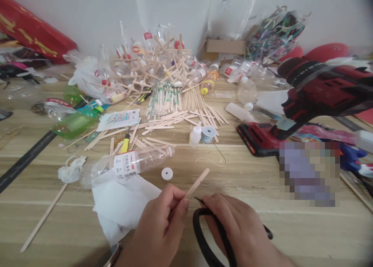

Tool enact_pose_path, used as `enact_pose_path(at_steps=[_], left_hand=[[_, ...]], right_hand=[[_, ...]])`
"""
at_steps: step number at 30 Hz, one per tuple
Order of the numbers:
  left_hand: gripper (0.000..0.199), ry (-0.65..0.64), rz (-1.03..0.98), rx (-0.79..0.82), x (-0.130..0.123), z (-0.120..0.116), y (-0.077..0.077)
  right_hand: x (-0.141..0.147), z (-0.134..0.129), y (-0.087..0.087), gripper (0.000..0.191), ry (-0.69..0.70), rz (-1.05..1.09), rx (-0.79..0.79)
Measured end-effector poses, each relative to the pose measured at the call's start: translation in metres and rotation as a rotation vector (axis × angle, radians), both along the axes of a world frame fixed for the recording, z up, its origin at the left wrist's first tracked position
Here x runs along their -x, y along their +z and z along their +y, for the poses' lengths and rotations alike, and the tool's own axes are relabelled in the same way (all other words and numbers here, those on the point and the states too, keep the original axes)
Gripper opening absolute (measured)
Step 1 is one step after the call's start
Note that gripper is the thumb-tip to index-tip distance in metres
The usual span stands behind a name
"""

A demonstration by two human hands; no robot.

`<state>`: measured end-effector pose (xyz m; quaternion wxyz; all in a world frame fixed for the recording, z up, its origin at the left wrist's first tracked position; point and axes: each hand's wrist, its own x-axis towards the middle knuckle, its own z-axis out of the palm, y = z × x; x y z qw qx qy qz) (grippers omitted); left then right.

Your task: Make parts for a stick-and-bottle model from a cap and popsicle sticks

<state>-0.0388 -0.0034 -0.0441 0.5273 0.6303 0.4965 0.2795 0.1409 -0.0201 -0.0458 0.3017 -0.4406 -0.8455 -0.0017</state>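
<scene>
Left hand [159, 222] pinches a wooden stick [199, 181], right hand [239, 222] grips black scissors [223, 236]

At left, thumb and bent fingers close on the stick, which slants up over the table [250, 181], right of a white cap [167, 174]; its lower end is lost in the grip. Next along, the right hand curls round the scissors, their dark tip near the stick. Knuckles cover most of the blades, so I can't tell whether they're parted; the handle loop runs out of view below. Farther right, under a red drill [320, 96], a patch [309, 174] is blurred into blocks.
</scene>
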Motion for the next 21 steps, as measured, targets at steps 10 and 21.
enact_pose_path(at_steps=[10, 21], left_hand=[[0.022, -0.023, 0.034, -0.045, 0.0011, -0.0024, 0.0013], [0.01, -0.051, 0.092, -0.123, 0.0025, -0.0045, -0.0029]], right_hand=[[0.0004, -0.0003, -0.0023, 0.021, -0.008, -0.019, 0.025], [0.0005, -0.0007, -0.0058, 0.023, -0.022, -0.002, 0.019]])
